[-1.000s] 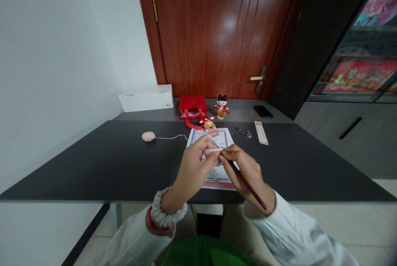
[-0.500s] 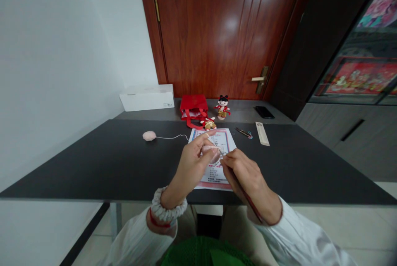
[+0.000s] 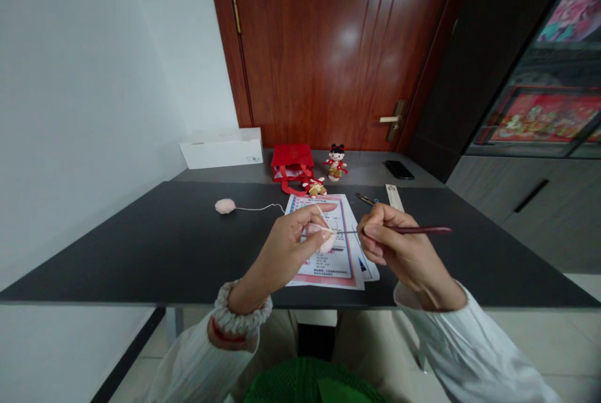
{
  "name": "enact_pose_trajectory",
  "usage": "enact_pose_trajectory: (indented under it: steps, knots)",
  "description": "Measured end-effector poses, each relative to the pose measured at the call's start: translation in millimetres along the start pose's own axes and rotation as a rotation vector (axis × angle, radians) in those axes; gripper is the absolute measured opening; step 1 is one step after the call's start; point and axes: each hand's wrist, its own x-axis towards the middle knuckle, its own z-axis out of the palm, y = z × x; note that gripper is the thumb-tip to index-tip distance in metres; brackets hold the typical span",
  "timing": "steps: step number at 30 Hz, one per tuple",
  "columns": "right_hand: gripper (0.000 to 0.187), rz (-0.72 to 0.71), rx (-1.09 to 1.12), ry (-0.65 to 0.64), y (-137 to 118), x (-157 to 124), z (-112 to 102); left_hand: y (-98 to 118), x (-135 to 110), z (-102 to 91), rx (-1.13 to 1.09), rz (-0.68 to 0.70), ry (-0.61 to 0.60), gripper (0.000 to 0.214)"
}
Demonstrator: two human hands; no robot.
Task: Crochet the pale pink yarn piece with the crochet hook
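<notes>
We can decipher no words or numbers: printed lines on the top sheet (image 3: pixel 346 259), a small label (image 3: pixel 254 159) on the white box (image 3: pixel 220 149) and, possibly, faint marks on the pale strip (image 3: pixel 394 198) are too small to read.

From my end I see papers (image 3: pixel 345 265) on the table (image 3: pixel 188 246), the yarn (image 3: pixel 225 206) to their left. Behind the papers I have the bag (image 3: pixel 293 158), between box (image 3: pixel 225 151) and phone (image 3: pixel 399 169).

The door (image 3: pixel 319 46) looks like glossy wood, the tabletop (image 3: pixel 164 246) smooth and matt, the hook shaft (image 3: pixel 347 232) metal.
</notes>
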Motion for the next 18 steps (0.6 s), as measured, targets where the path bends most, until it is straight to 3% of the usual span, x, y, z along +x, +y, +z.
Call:
enact_pose_trajectory:
  steps: [3,5,7,9,11,13,15,18]
  knots:
    - [0.023,0.091,0.154,-0.005,12.4,4.5,7.6,-3.8,1.0,6.5,-0.091,-0.024,0.027,0.013]
    - [0.023,0.032,0.125,0.032,24.0,3.5,14.1,-7.1,1.3,13.1,-0.161,-0.041,0.072,0.023]
    - [0.021,-0.169,-0.081,0.121,36.8,0.2,18.2,-10.1,1.5,19.4,-0.246,-0.054,0.111,0.037]
    - [0.012,-0.436,-0.467,0.206,48.9,-3.4,17.9,-12.2,1.7,23.8,-0.324,-0.059,0.128,0.046]
    - [0.011,-0.688,-0.850,0.190,58.6,-5.4,13.9,-13.0,2.3,25.2,-0.394,-0.065,0.121,0.049]
    - [0.022,-0.869,-1.034,0.137,63.6,-5.1,9.1,-12.4,3.5,23.9,-0.470,-0.094,0.087,0.049]
    - [0.028,-0.930,-0.979,0.072,62.6,-3.8,6.2,-11.0,5.0,20.4,-0.555,-0.144,0.025,0.046]
    - [0.020,-0.718,-0.639,0.063,51.9,-2.8,5.6,-8.2,7.2,13.0,-0.658,-0.210,-0.034,0.040]
